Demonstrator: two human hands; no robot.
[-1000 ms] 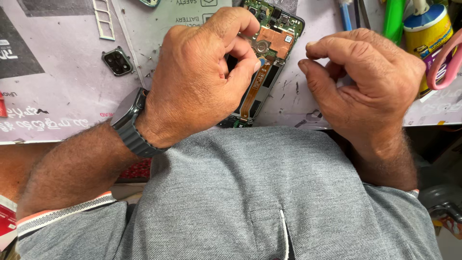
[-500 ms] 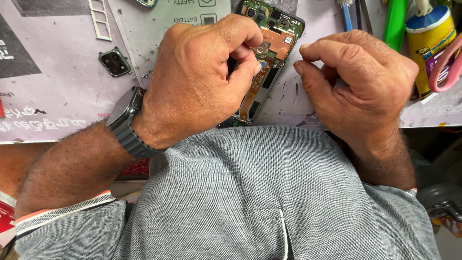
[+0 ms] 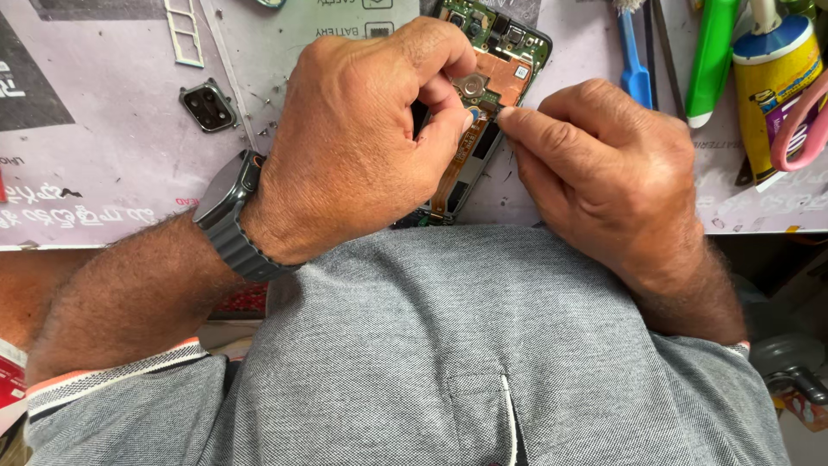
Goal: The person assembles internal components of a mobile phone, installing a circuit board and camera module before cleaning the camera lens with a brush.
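- I am leaning over the mat (image 3: 112,173), a pale work surface lying across the far side of the scene, with my shirt filling the near side.
- The phone (image 3: 509,60) is lying open on the mat, its long axis running from far right to near left, circuit boards and an orange flex strip showing inside.
- My left hand (image 3: 362,147) is covering the phone's left and near part, fingers curled, thumb and forefinger pressing together right over the round silver part at the phone's middle.
- My right hand (image 3: 604,173) is coming in from the right, thumb and forefinger pinching together at the phone's right edge; whether something tiny is sitting between them I cannot tell.
- Both pinches are nearly meeting, the phone lying just beyond and under my fingertips, the left hand being the closer one to it.
- A camera module (image 3: 207,105) is lying well apart to the left.
- Tools (image 3: 711,60) are lying at far right.
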